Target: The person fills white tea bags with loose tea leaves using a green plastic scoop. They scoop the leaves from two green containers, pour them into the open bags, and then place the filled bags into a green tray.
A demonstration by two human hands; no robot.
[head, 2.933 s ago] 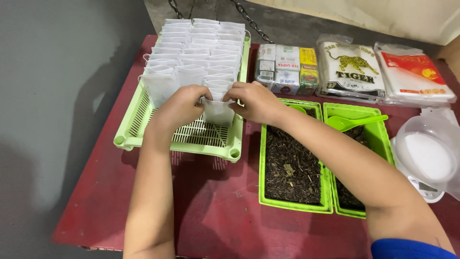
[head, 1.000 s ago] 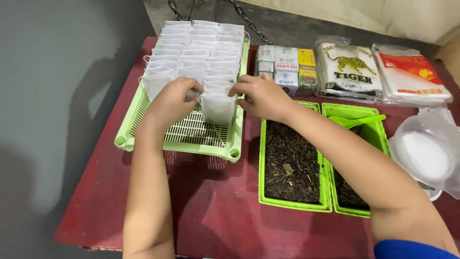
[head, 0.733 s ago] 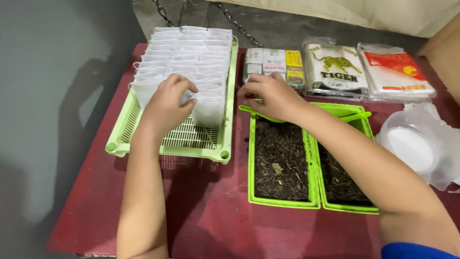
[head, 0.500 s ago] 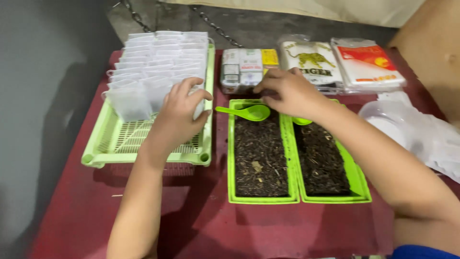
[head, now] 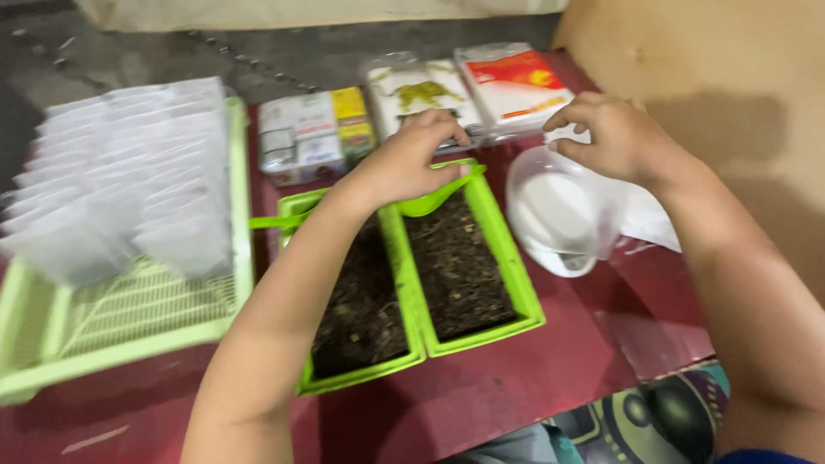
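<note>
Hands over red table [head: 550, 378]: left hand [head: 408, 159] curled, fingertips pinching green spoon [head: 434, 198] at 12 o'clock of right green tray [head: 516, 283]; right hand [head: 614, 137], half-closed, grips clear tub [head: 559, 210] rim at 3 o'clock.

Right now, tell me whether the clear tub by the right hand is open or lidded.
Open. The clear tub shows no lid across its mouth, and its white contents are exposed. The right hand is at its rim.

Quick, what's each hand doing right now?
Left hand: curled over the green spoon, grip unclear.
Right hand: fingers bent at the clear tub, grip unclear.
</note>
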